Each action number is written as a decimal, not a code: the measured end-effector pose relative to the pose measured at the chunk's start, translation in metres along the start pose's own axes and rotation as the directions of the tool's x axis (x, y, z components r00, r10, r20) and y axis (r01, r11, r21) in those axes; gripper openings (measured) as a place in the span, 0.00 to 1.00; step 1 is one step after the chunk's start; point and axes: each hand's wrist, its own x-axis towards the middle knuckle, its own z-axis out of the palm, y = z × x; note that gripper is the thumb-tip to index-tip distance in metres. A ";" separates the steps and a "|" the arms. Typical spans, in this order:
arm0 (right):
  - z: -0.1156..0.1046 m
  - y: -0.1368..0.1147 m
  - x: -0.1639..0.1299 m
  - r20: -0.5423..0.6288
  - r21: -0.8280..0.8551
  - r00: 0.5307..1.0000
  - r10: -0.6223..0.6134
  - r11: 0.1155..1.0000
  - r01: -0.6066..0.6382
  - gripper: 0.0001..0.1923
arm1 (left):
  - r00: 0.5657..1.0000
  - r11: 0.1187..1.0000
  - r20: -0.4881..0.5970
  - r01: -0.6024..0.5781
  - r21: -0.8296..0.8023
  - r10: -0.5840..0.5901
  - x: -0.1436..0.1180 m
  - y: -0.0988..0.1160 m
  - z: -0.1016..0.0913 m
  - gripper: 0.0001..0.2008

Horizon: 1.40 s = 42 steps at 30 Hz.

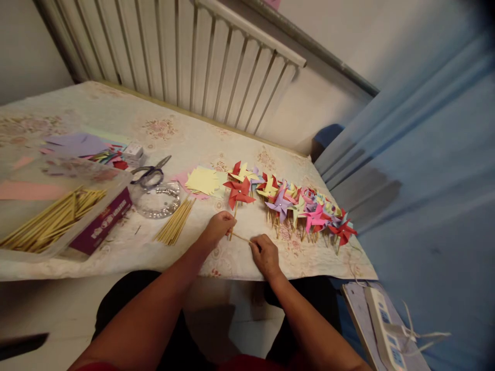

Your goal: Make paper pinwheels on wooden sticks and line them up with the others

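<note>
Left hand (pixel 220 225) closed around the lower end of the stick of a red pinwheel (pixel 238 191), which lies on the surface (pixel 127 242) just above the hand. Right hand (pixel 265 254) closed, fingertips pinching one end of a thin stick (pixel 242 237) that spans the gap between both hands; its other end is at the left hand. Both hands sit near the front edge of the surface.

Right of the red pinwheel, a row of finished pinwheels (pixel 305 206) in red, yellow, purple, pink, packed touching each other. Left of the hands, a loose bundle of sticks (pixel 176 222). Behind it, a stack of yellow paper squares (pixel 203 180) on a pink sheet. Scissors (pixel 150 172) rest just above a clear round tub (pixel 157 200); contents too small to tell. Far left, a clear plastic box (pixel 96 178) holds many more sticks (pixel 50 219), piled lengthwise. A power strip (pixel 382 322) lies lower right, off the surface.
</note>
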 end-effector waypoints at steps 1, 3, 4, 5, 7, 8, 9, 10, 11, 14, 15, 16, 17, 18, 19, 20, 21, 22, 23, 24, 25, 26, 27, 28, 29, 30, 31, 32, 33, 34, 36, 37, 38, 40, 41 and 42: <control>0.004 -0.005 0.003 0.000 0.006 1.000 -0.003 1.000 0.003 0.07 | 1.000 1.000 0.000 0.000 -0.005 0.000 0.000 0.000 0.000 0.07; 0.011 -0.014 0.011 0.000 0.024 1.000 -0.015 1.000 0.015 0.06 | 1.000 1.000 0.000 0.000 -0.015 0.000 -0.001 0.000 0.000 0.07; 0.015 -0.018 0.014 0.004 0.033 1.000 -0.021 0.999 0.021 0.06 | 1.000 1.000 0.002 -0.002 -0.020 0.002 -0.001 0.000 0.001 0.07; 0.019 -0.021 0.018 0.009 0.044 1.000 -0.028 0.999 0.028 0.05 | 1.000 1.000 0.004 -0.003 -0.026 0.004 -0.001 0.001 0.001 0.07; 0.026 -0.028 0.025 0.012 0.077 0.999 -0.033 0.997 0.032 0.05 | 1.000 0.999 0.005 -0.002 -0.039 0.002 -0.002 0.002 0.001 0.07; 0.029 -0.030 0.028 0.009 0.104 0.999 -0.031 0.994 0.029 0.05 | 1.000 0.999 0.003 0.001 -0.044 -0.001 -0.002 0.003 0.000 0.06; 0.031 -0.033 0.030 0.005 0.137 1.000 -0.025 0.990 0.024 0.06 | 1.000 0.999 0.001 0.003 -0.050 -0.003 -0.002 0.004 0.000 0.06; 0.031 -0.035 0.032 -0.002 0.176 1.000 -0.015 0.984 0.016 0.06 | 1.000 0.998 -0.002 0.004 -0.055 -0.004 -0.002 0.005 -0.001 0.06; 0.032 -0.037 0.033 -0.010 0.215 1.000 -0.002 0.977 0.004 0.07 | 1.000 0.998 -0.004 0.004 -0.059 -0.005 -0.002 0.005 -0.001 0.06; 0.028 -0.040 0.036 -0.019 0.306 0.999 0.044 0.951 -0.037 0.09 | 1.000 0.998 -0.003 0.004 -0.065 -0.005 -0.001 0.005 -0.001 0.07; 0.027 -0.041 0.036 -0.013 0.323 0.998 0.057 0.945 -0.050 0.10 | 1.000 0.998 -0.002 0.005 -0.065 -0.005 -0.001 0.005 -0.001 0.07; 0.026 -0.041 0.036 -0.003 0.335 0.998 0.067 0.940 -0.063 0.10 | 1.000 0.998 -0.001 0.004 -0.064 -0.004 -0.001 0.004 0.000 0.07; 0.025 -0.041 0.036 0.009 0.343 0.997 0.075 0.936 -0.074 0.11 | 1.000 0.998 -0.001 0.001 -0.064 -0.001 -0.001 0.003 0.000 0.07; 0.024 -0.041 0.037 0.021 0.351 0.996 0.083 0.933 -0.085 0.11 | 1.000 0.998 0.001 -0.003 -0.063 0.003 0.000 0.002 0.001 0.08; 0.024 -0.041 0.037 0.029 0.358 0.996 0.088 0.929 -0.093 0.11 | 1.000 0.998 0.005 -0.007 -0.063 0.007 0.000 0.001 0.002 0.08; 0.024 -0.040 0.037 0.035 0.364 0.995 0.092 0.926 -0.099 0.12 | 1.000 0.998 0.011 -0.010 -0.064 0.011 0.000 0.000 0.003 0.08; 0.024 -0.040 0.037 0.039 0.370 0.995 0.094 0.923 -0.102 0.12 | 1.000 0.998 0.018 -0.014 -0.064 0.015 0.001 -0.001 0.004 0.08; 0.024 -0.039 0.036 0.042 0.375 0.995 0.095 0.921 -0.104 0.13 | 1.000 0.998 0.025 -0.017 -0.064 0.019 0.001 -0.003 0.005 0.08; 0.025 -0.039 0.036 0.044 0.380 0.994 0.098 0.919 -0.107 0.13 | 0.999 0.998 0.030 -0.019 -0.061 0.021 0.002 -0.004 0.006 0.07; 0.025 -0.039 0.036 0.046 0.384 0.994 0.102 0.916 -0.112 0.13 | 0.999 0.998 0.032 -0.022 -0.058 0.024 0.003 -0.005 0.006 0.07; 0.026 -0.038 0.036 0.049 0.388 0.993 0.107 0.914 -0.118 0.12 | 0.999 0.998 0.030 -0.025 -0.052 0.027 0.004 -0.007 0.007 0.07; 0.026 -0.038 0.036 0.051 0.391 0.992 0.113 0.912 -0.124 0.12 | 0.999 0.998 0.028 -0.031 -0.046 0.032 0.005 -0.008 0.008 0.07; 0.027 -0.038 0.035 0.052 0.393 0.992 0.118 0.910 -0.129 0.11 | 0.999 0.998 0.027 -0.037 -0.043 0.038 0.006 -0.009 0.008 0.07; 0.027 -0.037 0.035 0.052 0.395 0.991 0.124 0.909 -0.134 0.11 | 0.999 0.998 0.028 -0.042 -0.043 0.044 0.006 -0.009 0.009 0.07; 0.027 -0.037 0.035 0.052 0.399 0.990 0.130 0.906 -0.139 0.11 | 0.998 0.998 0.032 -0.046 -0.045 0.047 0.007 -0.010 0.010 0.07; 0.028 -0.037 0.035 0.051 0.404 0.989 0.137 0.903 -0.145 0.10 | 0.998 0.998 0.036 -0.042 -0.047 0.044 0.007 -0.010 0.011 0.07; 0.028 -0.037 0.035 0.051 0.409 0.988 0.144 0.900 -0.152 0.10 | 0.999 0.998 0.040 -0.035 -0.049 0.037 0.007 -0.010 0.012 0.07; 0.028 -0.038 0.035 0.050 0.414 0.987 0.153 0.896 -0.160 0.10 | 0.999 0.998 0.042 -0.026 -0.051 0.029 0.007 -0.011 0.012 0.07; 0.028 -0.038 0.035 0.050 0.418 0.986 0.160 0.893 -0.166 0.10 | 0.999 0.999 0.043 -0.018 -0.050 0.020 0.007 -0.011 0.013 0.06; 0.028 -0.038 0.036 0.051 0.420 0.985 0.165 0.891 -0.171 0.10 | 0.999 0.999 0.045 -0.013 -0.050 0.015 0.007 -0.011 0.014 0.06; 0.027 -0.038 0.036 0.054 0.421 0.984 0.170 0.890 -0.177 0.10 | 0.998 0.999 0.053 -0.015 -0.048 0.017 0.007 -0.013 0.014 0.06; 0.028 -0.038 0.036 0.056 0.421 0.983 0.172 0.889 -0.179 0.10 | 0.998 0.999 0.056 -0.020 -0.047 0.023 0.008 -0.014 0.014 0.05; 0.028 -0.037 0.036 0.056 0.421 0.983 0.174 0.889 -0.182 0.10 | 0.998 0.999 0.057 -0.025 -0.042 0.027 0.008 -0.015 0.015 0.06; 0.028 -0.037 0.036 0.055 0.416 0.983 0.175 0.891 -0.182 0.10 | 0.998 0.999 0.053 -0.028 -0.031 0.030 0.009 -0.016 0.015 0.06; 0.028 -0.036 0.036 0.053 0.413 0.983 0.175 0.893 -0.181 0.10 | 0.998 0.999 0.051 -0.023 -0.026 0.025 0.009 -0.016 0.015 0.06; 0.028 -0.036 0.036 0.052 0.409 0.983 0.174 0.895 -0.180 0.10 | 0.998 1.000 0.054 -0.018 -0.024 0.019 0.008 -0.016 0.016 0.07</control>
